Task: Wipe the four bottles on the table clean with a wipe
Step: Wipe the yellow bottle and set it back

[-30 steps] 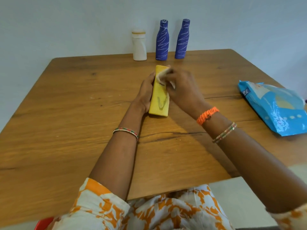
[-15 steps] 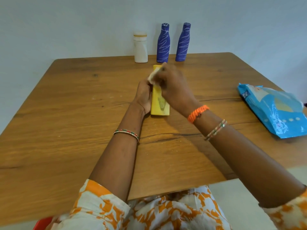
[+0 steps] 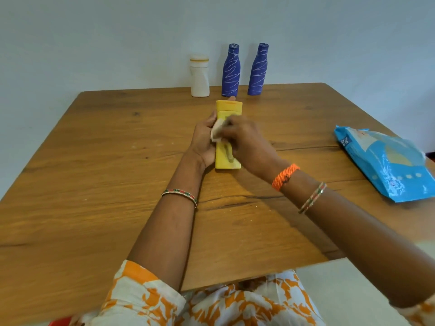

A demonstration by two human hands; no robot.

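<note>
A yellow bottle (image 3: 227,158) lies flat in the middle of the wooden table (image 3: 94,184), cap pointing away from me. My left hand (image 3: 203,142) grips its left side, one fingertip showing past the cap. My right hand (image 3: 247,142) holds a crumpled white wipe (image 3: 217,132) and presses it on the bottle's upper middle, covering that part. At the far edge stand a white bottle (image 3: 199,77) and two blue bottles with white streaks (image 3: 230,71) (image 3: 258,70), upright and untouched.
A blue pack of wipes (image 3: 386,161) lies on the table at the right edge. The wall rises right behind the standing bottles. The table's near edge runs just in front of my lap.
My right hand with the wipe slid from the cap end toward me, down to the bottle's middle, and the cap is uncovered. The left hand kept its hold.
</note>
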